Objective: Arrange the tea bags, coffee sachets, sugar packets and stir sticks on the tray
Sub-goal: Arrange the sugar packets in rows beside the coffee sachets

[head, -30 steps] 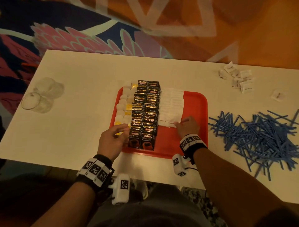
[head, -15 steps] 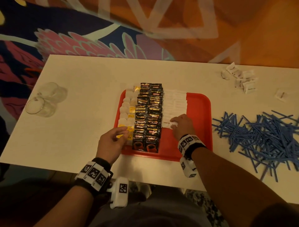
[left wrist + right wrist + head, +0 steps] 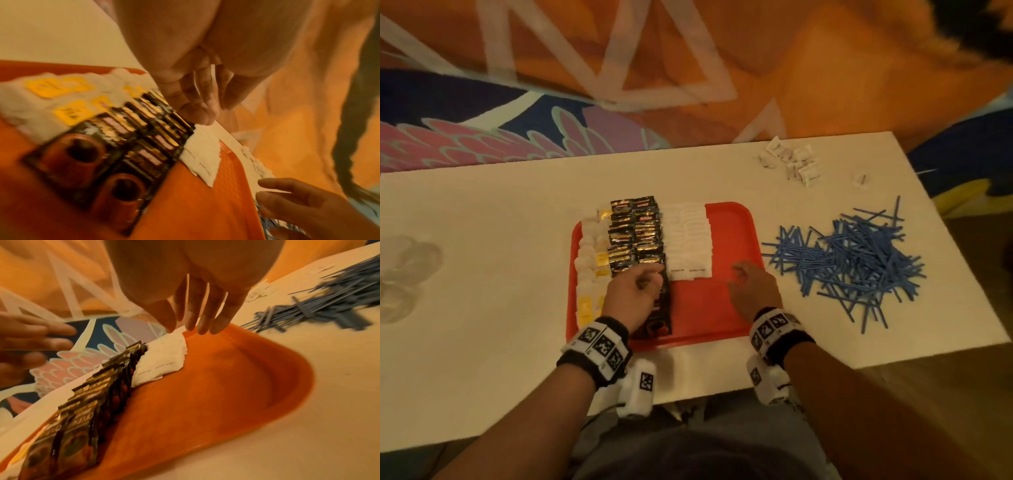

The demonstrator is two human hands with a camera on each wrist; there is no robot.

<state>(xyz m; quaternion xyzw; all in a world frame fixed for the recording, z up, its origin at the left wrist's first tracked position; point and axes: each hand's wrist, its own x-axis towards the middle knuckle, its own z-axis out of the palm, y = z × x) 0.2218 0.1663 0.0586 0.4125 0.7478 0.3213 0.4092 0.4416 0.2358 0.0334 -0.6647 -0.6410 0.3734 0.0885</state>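
Both hands hover slack and empty: left hand [image 3: 635, 296] over the coffee sachets [image 3: 635, 236], right hand [image 3: 753, 289] now withdrawn from the sugar packets [image 3: 690, 243]. Red tray [image 3: 736, 233] also holds tea bags [image 3: 589, 260]; stir sticks [image 3: 859, 260] lie on the table [image 3: 482, 308].

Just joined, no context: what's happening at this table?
A person is laying out drink supplies on a red tray. Tea bags, black coffee sachets and white sugar packets already sit in rows on its left half. The left hand rests over the coffee rows; the right hand hovers over the tray's bare right side, holding nothing. The blue stir sticks and a few loose packets lie on the table.
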